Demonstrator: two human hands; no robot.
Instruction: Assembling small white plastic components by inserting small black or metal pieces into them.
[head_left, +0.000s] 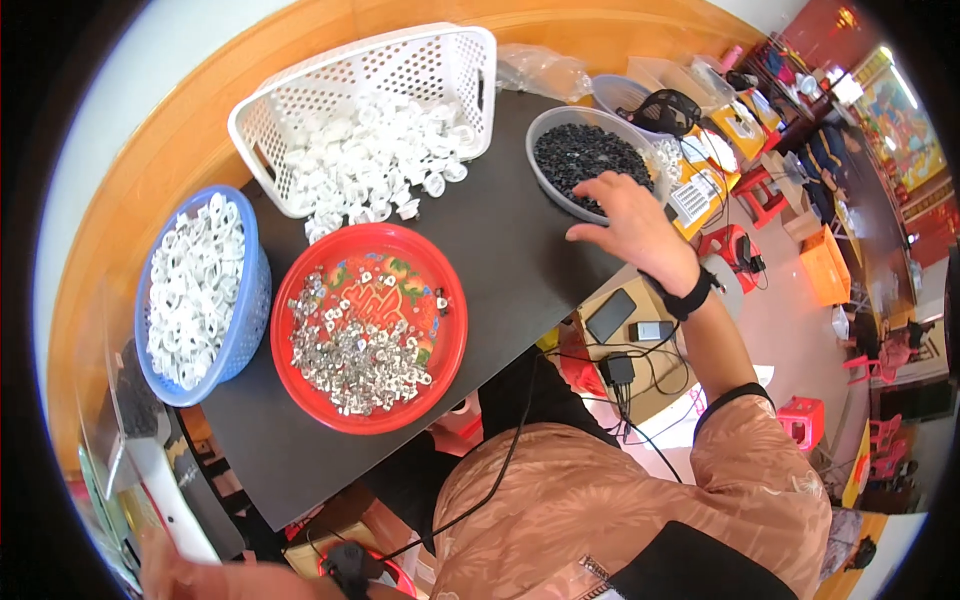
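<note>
My right hand [632, 228] is at the near rim of a round grey bowl [537, 178] of small black parts [582, 152]. Its thumb stands apart from the fingers, and nothing shows in its grasp. My left hand [172, 572] is at the lower left, off the table's side; blur and the picture's rim hide its fingers. A red round tray [456, 350] holds many small shiny metal pieces [365, 365]. Behind it, a white perforated basket [375, 62] lies tipped toward me, white plastic parts [375, 150] spilling from its mouth. A blue basket [258, 290] to the left holds more white parts [195, 290].
The dark table [490, 260] meets a wooden wall panel [190, 100]. A clear plastic bag [545, 72] lies at the back. Below the right arm, a cardboard box [650, 382] bears a phone [611, 316] and cables. Red stools [803, 422] stand on the floor at right.
</note>
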